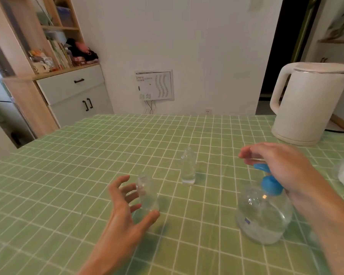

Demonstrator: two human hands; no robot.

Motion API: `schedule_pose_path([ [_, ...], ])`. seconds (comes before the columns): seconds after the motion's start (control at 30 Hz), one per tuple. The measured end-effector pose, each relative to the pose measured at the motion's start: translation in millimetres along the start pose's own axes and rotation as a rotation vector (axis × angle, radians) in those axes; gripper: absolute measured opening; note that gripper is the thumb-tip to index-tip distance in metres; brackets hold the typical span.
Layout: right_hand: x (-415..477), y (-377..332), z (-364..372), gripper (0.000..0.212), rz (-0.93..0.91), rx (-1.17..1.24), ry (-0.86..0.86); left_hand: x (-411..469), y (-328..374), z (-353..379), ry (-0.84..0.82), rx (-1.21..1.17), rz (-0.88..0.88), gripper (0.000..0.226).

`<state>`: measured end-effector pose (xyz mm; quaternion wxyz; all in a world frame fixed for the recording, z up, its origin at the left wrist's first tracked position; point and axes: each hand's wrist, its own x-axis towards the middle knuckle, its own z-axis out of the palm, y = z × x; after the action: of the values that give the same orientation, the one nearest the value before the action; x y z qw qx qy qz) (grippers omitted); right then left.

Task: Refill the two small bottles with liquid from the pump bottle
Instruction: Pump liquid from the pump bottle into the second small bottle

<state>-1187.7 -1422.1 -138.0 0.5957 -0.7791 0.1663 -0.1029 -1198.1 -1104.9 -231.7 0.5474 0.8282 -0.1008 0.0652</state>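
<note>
Left hand (pixel 123 207) has its fingers spread wide around the nearer small bottle (pixel 147 195), not actually gripping it, thumb just beside the base. Right hand (pixel 280 165) sits on top of the blue pump head (pixel 271 183) of the big clear pump bottle (pixel 263 217); fingers loosely curled and stretched forward, can't tell if they're pressing. The second small bottle (pixel 188 167) stands upright between them, farther back. All on a green checked tablecloth (pixel 87 155), white kettle (pixel 310 104) in the far right corner.

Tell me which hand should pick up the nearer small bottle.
Left. The left hand is open right beside the near bottle, fingers curled toward it; the right hand is over the pump.
</note>
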Motion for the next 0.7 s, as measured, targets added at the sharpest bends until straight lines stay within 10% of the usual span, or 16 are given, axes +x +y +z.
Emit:
schedule_pose_path([
  [0.7,-4,-10,-7,0.048,-0.109,-0.010,0.088,39,65,38,-0.175,0.145,0.370,0.052],
])
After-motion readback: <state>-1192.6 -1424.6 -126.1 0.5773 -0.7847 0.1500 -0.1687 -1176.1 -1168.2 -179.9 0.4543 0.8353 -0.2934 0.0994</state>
